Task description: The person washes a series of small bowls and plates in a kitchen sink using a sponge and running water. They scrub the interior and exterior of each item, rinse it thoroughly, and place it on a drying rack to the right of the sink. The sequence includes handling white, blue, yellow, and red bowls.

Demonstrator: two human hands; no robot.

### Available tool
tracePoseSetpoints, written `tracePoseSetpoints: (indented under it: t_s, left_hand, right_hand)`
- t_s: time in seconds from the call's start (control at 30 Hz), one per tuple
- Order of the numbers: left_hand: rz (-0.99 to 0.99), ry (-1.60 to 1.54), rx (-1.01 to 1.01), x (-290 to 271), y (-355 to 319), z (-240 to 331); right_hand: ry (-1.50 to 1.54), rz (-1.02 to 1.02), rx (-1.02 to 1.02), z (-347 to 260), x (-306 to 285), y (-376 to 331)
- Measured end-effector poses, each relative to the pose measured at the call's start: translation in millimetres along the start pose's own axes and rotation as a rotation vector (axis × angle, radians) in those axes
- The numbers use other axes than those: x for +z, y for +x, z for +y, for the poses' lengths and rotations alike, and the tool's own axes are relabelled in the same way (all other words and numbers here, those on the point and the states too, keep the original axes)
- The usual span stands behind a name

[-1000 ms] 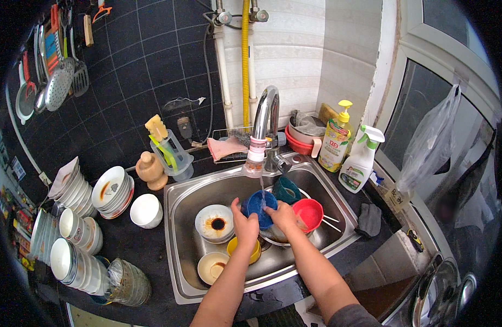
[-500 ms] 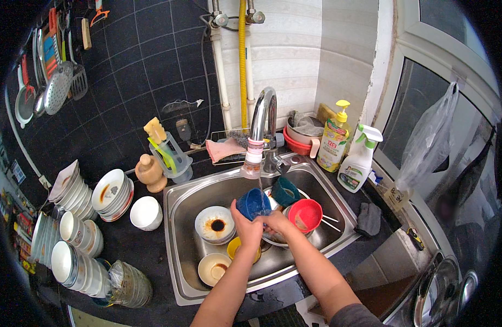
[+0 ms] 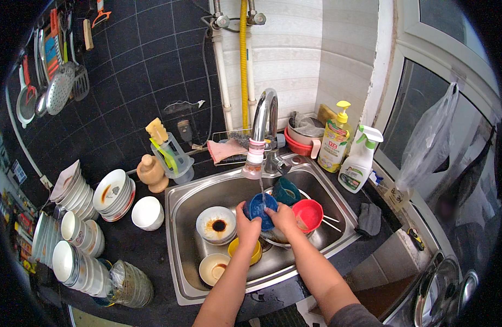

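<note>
Between my two hands is a blue bowl (image 3: 258,206), held under the faucet (image 3: 260,122) with its hollow turned up. Water runs from the spout into it. My left hand (image 3: 247,221) grips the bowl's left side, and my right hand (image 3: 283,219) grips its right side with the thumb at the inner wall. Just right of my right hand sits a red bowl (image 3: 309,213), and behind it a teal cup (image 3: 285,192). A yellow bowl (image 3: 254,252) lies below my left wrist. Stained white bowls (image 3: 202,219) and a cream bowl (image 3: 206,271) rest further left in the sink.
The steel sink (image 3: 177,256) is set in a dark counter. Left of it stand a white bowl (image 3: 147,213), stacked plates (image 3: 112,191) and bowl stacks (image 3: 71,261). A soap pump bottle (image 3: 333,143), a spray bottle (image 3: 357,166) and a grey cloth (image 3: 369,219) are at the right.
The blue bowl has tipped from its side to facing upward, so its inside shows. My right hand has shifted from below it to its right side.
</note>
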State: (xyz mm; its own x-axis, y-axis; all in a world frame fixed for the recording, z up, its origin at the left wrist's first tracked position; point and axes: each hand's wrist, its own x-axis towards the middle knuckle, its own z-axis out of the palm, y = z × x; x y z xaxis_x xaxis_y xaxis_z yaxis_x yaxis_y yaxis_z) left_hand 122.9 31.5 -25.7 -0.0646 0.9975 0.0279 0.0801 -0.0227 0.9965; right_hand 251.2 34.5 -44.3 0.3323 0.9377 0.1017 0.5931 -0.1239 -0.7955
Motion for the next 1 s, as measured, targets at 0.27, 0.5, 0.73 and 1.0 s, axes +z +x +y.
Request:
tracePoseSetpoints:
  t_s: [0.27,0.5,0.73,1.0]
  left_hand:
    - [-0.036,-0.108,0.011,-2.9,7.5,-8.0]
    - [0.198,0.131,0.306,13.8,-10.1,4.8]
    - [0.160,0.096,0.260,12.0,-10.4,7.3]
    - [0.055,-0.037,0.089,3.3,-2.7,5.3]
  right_hand:
    - [-0.024,-0.108,0.095,-10.2,-4.4,-5.0]
    - [0.167,-0.354,0.345,-7.8,1.3,0.4]
    - [0.224,-0.167,0.309,9.0,7.4,9.2]
    - [0.036,0.110,0.013,4.2,3.2,5.4]
